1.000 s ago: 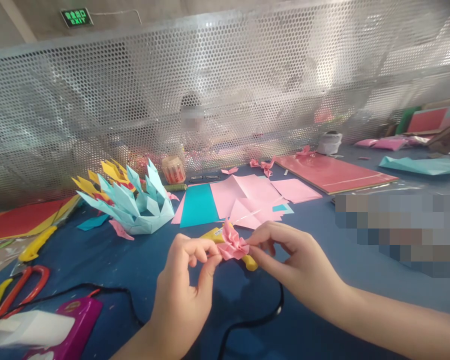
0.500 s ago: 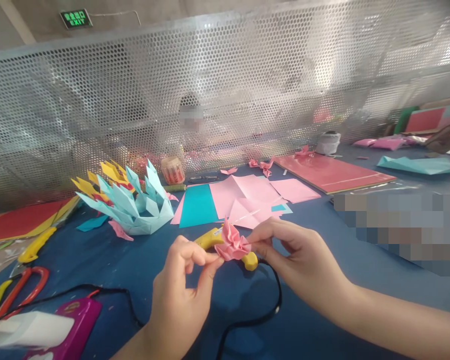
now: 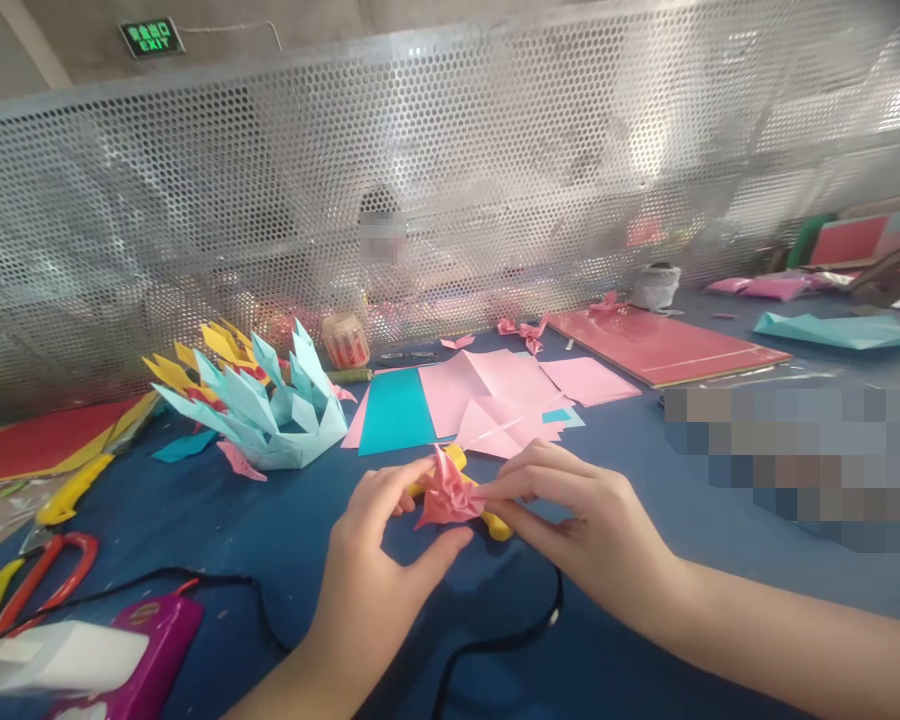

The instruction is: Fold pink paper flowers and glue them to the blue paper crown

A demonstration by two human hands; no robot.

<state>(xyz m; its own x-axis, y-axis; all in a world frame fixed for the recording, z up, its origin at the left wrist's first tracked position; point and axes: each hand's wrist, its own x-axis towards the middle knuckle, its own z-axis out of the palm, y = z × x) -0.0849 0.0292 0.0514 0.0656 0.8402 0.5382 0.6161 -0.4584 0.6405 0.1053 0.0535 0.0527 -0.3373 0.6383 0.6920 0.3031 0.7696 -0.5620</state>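
Between my hands is a pink folded paper flower (image 3: pixel 450 492), held in the air above the blue table. My right hand (image 3: pixel 589 510) pinches its right edge between thumb and fingertips. Around its left side my left hand (image 3: pixel 390 545) is open, thumb and index finger spread apart; whether a fingertip touches the paper I cannot tell. Behind the flower lies a yellow glue gun (image 3: pixel 499 527), partly hidden, with a black cord (image 3: pixel 495 645) running toward the front. Pink paper sheets (image 3: pixel 506 375) and a teal sheet (image 3: pixel 397 410) are spread just beyond.
A light-blue folded paper crown (image 3: pixel 292 430) stands at left, with yellow folded pieces (image 3: pixel 229 345) behind. Scissors (image 3: pixel 52 575), a yellow-handled cutter (image 3: pixel 73 490) and a purple power strip (image 3: pixel 157 640) lie at left. A red board (image 3: pixel 667 340) lies at back right before a perforated metal screen (image 3: pixel 457 170).
My left thumb and index finger have parted from their pinch on the flower. The flower has turned and shifted slightly left, still in my right hand's pinch.
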